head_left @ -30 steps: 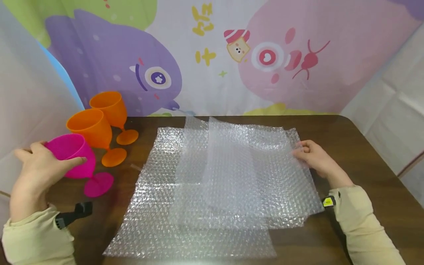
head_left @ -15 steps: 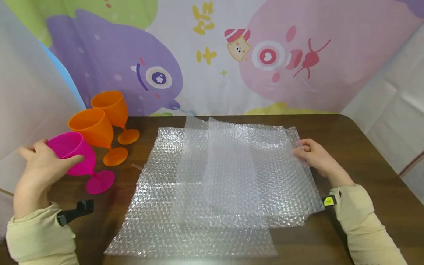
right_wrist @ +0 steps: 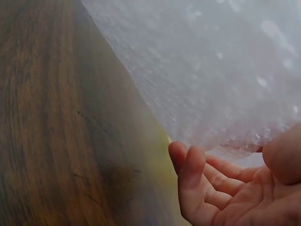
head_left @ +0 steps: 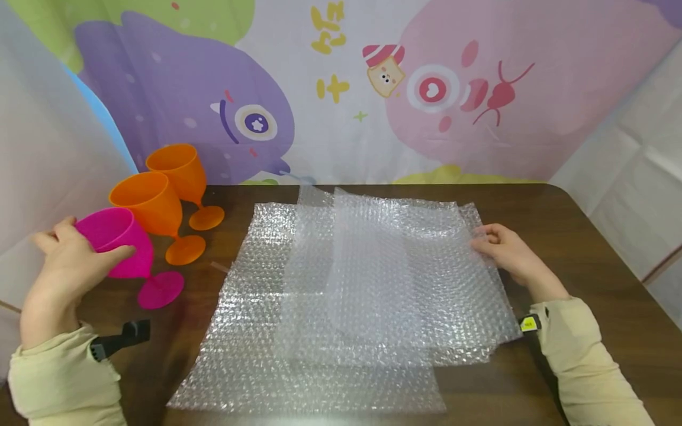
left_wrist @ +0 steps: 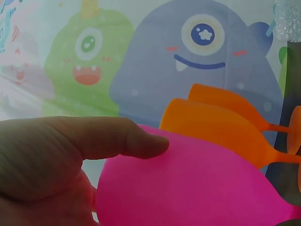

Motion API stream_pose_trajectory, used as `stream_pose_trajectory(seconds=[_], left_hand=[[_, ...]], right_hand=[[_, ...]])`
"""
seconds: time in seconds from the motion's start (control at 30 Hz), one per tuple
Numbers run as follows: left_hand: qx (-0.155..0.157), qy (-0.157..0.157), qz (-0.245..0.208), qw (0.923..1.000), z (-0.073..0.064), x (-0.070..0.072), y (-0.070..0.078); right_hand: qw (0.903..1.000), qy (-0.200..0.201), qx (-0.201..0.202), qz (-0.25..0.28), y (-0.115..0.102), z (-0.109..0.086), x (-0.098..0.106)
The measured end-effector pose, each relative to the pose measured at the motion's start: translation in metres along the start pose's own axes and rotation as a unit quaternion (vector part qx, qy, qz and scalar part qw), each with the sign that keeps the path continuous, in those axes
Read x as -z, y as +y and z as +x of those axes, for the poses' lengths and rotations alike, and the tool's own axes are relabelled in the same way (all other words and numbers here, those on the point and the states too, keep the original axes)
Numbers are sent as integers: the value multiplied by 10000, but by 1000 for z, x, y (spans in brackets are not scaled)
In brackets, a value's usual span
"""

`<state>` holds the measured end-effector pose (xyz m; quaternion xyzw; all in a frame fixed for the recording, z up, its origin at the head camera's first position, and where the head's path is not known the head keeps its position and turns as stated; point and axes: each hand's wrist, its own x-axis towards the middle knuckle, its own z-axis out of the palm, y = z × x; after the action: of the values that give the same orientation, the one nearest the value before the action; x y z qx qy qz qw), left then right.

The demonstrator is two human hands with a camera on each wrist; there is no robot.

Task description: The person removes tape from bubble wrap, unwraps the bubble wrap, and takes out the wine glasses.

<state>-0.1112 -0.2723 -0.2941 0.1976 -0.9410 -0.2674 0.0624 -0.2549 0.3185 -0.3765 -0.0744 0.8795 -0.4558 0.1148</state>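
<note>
My left hand [head_left: 66, 266] grips a pink plastic goblet [head_left: 130, 248] by its bowl. In the left wrist view the thumb [left_wrist: 146, 145] lies along the outside of the bowl; the other fingers are mostly hidden. The goblet's foot is at or near the table top. At the right, my right hand [head_left: 508, 254] pinches the right edge of a clear bubble wrap sheet [head_left: 442, 266]. The right wrist view shows that sheet [right_wrist: 202, 70] spreading away from curled fingers [right_wrist: 192, 167]. Beneath it lies another bubble wrap sheet [head_left: 245, 331], nearer the front left.
Two orange goblets [head_left: 146, 204] stand in a row behind the pink one. The dark wooden table [head_left: 575, 254] runs back to a cartoon-printed curtain [head_left: 341, 148]. A small clear strip [head_left: 219, 267] lies left of the sheets.
My left hand and the pink goblet have shifted very slightly away from me. The right hand still holds the sheet's edge in the same place.
</note>
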Motion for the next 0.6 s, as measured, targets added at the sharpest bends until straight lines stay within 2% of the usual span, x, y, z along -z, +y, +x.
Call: stream_pose_trajectory(seconds=[0.17, 0.3, 0.37, 0.43, 0.5, 0.57, 0.6], left_hand=[[58, -63, 118, 9999, -1, 2, 3], [85, 209, 66, 9997, -4, 4, 9], [10, 522, -94, 9986, -7, 4, 14], [-96, 1017, -310, 9943, -11, 4, 22], [-252, 1645, -519, 9847, -15, 3, 32], [-521, 2271, -633, 9704, -17, -2, 43], [-668, 2470, -642, 9646, -18, -6, 50]], right_hand=[[10000, -28, -27, -42, -2, 2, 1], [10000, 9, -28, 29, -3, 4, 2], [9999, 58, -53, 92, -3, 4, 3], [9997, 117, -90, 178, -2, 3, 4], [9995, 179, -113, 254, -2, 2, 6], [9992, 277, -102, 271, -2, 1, 9], [9991, 345, -82, 225, -1, 0, 11]])
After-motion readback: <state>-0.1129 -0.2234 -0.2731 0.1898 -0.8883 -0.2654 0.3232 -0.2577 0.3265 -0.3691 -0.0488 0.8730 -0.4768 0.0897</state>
